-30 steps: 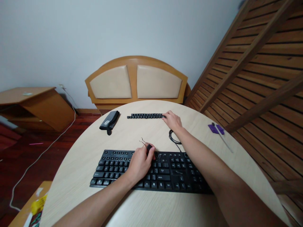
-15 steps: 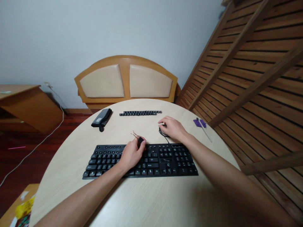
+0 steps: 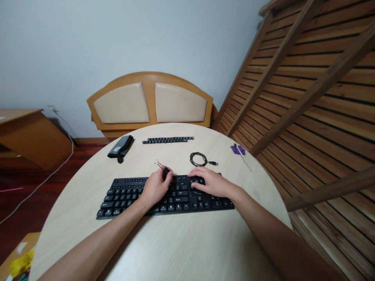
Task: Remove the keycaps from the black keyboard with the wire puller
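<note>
1. Although both hands partly cover it, the black keyboard (image 3: 181, 199) can be seen lying across the middle of the table (image 3: 164, 249), its long sides running from left to right; the two far rows at its left end look stripped of caps.
2. The left hand (image 3: 156, 188) rests on the keyboard's middle, fingers closed round a black-handled wire puller (image 3: 166, 171), whose prongs point toward the table's far edge, away from the keys.
3. The right hand (image 3: 215, 182) lies over the keys toward the right end, fingers loosely curled, with a gap at the thumb; it appears to have hold of nothing, though its underside is hidden.
4. Just beyond the keyboard lies a coiled cable (image 3: 191, 160).
5. Near the table's far edge, loose keycaps (image 3: 168, 139) lie in two lines; a dark pouch (image 3: 120, 146) sits by the far left edge, a purple cloth (image 3: 235, 150) by the right.
6. The step in hand seems to be cap removal, between two pulls. Another pull would call for turning the prongs down over one cap while the right hand steadies the frame.
</note>
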### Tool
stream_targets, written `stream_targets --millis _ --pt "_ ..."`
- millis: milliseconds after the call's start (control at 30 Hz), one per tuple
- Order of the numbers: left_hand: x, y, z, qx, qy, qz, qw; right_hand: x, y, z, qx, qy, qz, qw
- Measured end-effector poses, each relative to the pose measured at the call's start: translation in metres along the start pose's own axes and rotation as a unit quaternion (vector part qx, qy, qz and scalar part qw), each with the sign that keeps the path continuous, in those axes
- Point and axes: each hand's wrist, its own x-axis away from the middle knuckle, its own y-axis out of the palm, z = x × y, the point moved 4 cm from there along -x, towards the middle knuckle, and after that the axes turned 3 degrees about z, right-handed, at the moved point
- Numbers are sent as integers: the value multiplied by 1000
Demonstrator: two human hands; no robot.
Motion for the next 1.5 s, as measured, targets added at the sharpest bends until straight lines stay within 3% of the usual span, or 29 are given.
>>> stream_targets --millis 300,700,1000,1233,1500 --pt "4 -10 14 20 6 7 1000 -8 19 -11 -11 -15 32 999" --pt "10 1 7 34 -1 6 999 -12 26 -16 -3 -12 60 998" --pt "8 2 13 28 41 -33 998 -11 24 -15 4 -5 68 998" --pt "10 3 14 -116 77 5 990 -11 25 -14 4 -5 70 998" --pt "12 2 19 -67 120 -36 990 -11 25 -12 4 8 63 998"
